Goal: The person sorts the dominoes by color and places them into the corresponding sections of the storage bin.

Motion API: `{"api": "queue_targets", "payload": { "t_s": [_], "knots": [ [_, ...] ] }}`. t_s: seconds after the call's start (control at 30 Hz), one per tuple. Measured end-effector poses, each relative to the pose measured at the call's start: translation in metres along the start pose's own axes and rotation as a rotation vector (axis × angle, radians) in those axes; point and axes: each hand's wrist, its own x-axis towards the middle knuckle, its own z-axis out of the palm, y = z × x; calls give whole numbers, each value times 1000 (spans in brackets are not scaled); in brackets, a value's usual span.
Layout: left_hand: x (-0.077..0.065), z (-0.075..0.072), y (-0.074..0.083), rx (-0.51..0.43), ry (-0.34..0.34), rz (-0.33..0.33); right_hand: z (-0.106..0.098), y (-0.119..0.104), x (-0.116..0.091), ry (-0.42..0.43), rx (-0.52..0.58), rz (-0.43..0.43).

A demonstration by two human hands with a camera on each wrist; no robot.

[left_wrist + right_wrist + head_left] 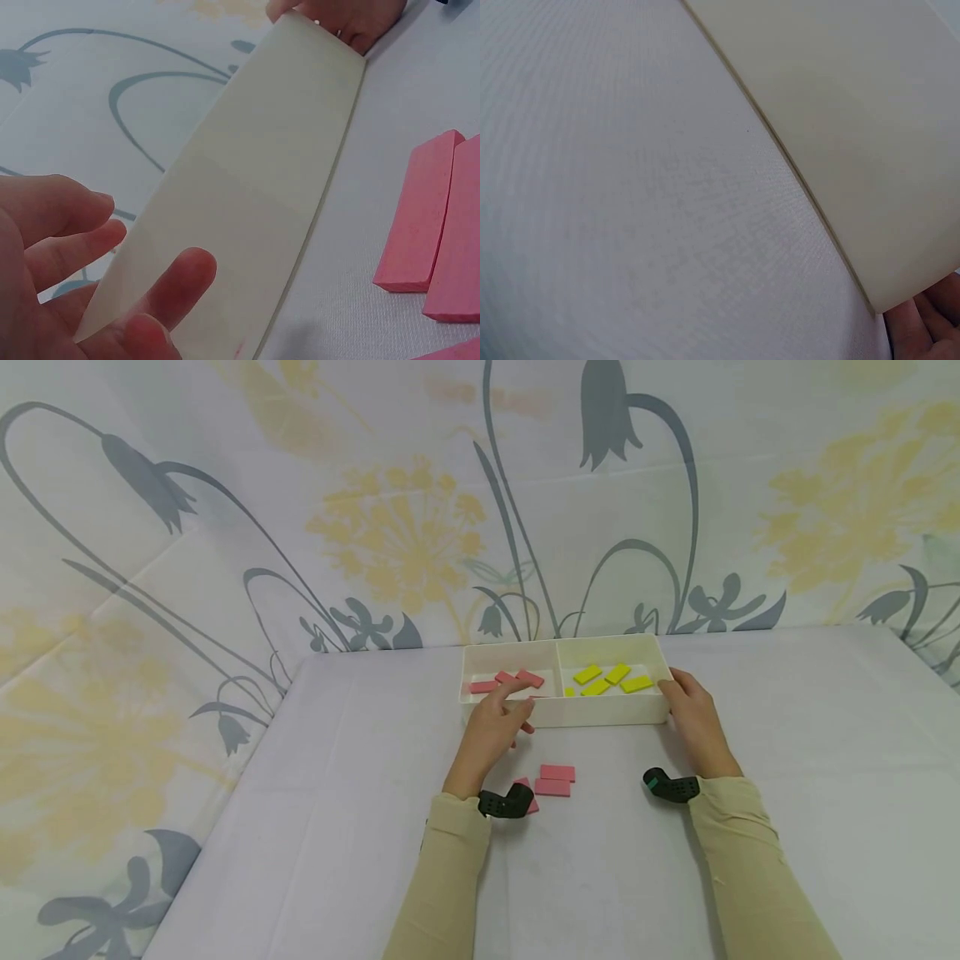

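Observation:
A white two-compartment box (600,712) stands on the table, pink blocks (483,687) in its left compartment and yellow blocks (636,684) in its right one. My left hand (491,727) is at the left part of the front wall, its fingers spread and reaching over the rim. In the left wrist view nothing shows between the fingers (180,289) of that hand. With my right hand (693,714) I grip the box's right end, thumb at the rim and fingers against the outer side. The right wrist view shows only some of these fingers (911,330), at the box's corner.
Several more pink blocks (553,787) lie on the white tablecloth (592,868) in front of the box, some partly hidden by the left hand and its wrist camera (506,802). A flower-patterned cloth (397,543) hangs behind the box.

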Motion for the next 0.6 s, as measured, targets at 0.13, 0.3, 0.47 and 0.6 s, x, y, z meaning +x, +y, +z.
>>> {"api": "queue_targets", "payload": {
  "t_s": [0.13, 0.3, 0.47, 0.6],
  "knots": [
    [0, 0, 3, -23, -6, 22, -1, 0, 0, 0, -3, 2],
    [-1, -1, 6, -74, -16, 67, -1, 1, 1, 1, 1, 1],
    [1, -2, 5, -150, -14, 76, -1, 1, 1, -5, 5, 7],
    [2, -3, 5, -216, -39, 76, -1, 2, 1, -3, -3, 5]
  ]
}}
